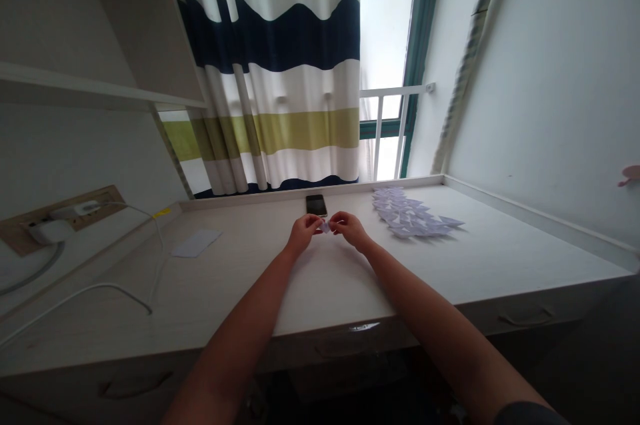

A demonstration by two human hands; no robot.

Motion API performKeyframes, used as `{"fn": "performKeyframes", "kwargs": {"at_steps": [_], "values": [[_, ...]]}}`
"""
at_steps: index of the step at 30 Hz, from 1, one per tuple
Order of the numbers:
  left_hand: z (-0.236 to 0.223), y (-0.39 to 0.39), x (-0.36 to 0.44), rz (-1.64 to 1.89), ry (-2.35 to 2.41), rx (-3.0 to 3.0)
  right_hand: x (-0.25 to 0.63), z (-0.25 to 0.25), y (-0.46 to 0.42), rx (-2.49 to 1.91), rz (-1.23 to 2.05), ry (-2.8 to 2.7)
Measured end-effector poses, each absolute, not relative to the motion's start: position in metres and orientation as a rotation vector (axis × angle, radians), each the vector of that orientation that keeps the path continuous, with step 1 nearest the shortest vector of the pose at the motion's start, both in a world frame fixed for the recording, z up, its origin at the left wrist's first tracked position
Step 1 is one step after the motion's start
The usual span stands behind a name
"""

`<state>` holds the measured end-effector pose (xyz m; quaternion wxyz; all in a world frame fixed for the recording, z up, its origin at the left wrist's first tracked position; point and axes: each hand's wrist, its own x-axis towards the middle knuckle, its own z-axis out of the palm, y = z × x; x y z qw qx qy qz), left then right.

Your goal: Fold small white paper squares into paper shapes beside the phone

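Note:
Both of my arms reach out over a pale wooden desk (225, 292). My left hand (303, 233) and my right hand (350, 228) meet near the desk's far middle. Together their fingertips pinch a small piece of pale lilac paper (325, 227). The fingers of both hands are closed on it. A row of several folded lilac paper pieces (410, 215) lies on the desk to the right of my right hand. A dark phone (317, 204) lies flat just beyond my hands.
A flat white paper sheet (197, 243) lies on the desk at left. A white cable (125, 295) runs across the left side from a wall socket with a charger (60, 218). Striped curtain (280, 78), window railing and shelves stand behind. Desk drawers sit below the front edge.

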<state>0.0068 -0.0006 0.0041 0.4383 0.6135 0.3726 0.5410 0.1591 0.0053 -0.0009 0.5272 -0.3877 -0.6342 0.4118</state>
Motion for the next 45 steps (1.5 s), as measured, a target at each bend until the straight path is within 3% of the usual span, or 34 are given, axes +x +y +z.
{"fn": "performKeyframes", "kwargs": {"at_steps": [10, 22, 37, 45], "values": [[0.008, -0.005, 0.011, 1.521, 0.976, 1.504, 0.152, -0.002, 0.006, -0.811, 1.092, -1.286], [0.008, -0.006, 0.014, 1.416, 0.941, 1.574, 0.15, -0.008, 0.011, -0.792, 0.995, -1.275], [0.009, -0.006, 0.017, 1.535, 0.865, 1.252, 0.146, -0.004, 0.007, -0.659, 1.249, -1.023], [0.012, -0.009, 0.016, 1.506, 0.892, 1.338, 0.152, 0.004, -0.001, -0.648, 1.167, -1.246]]}}
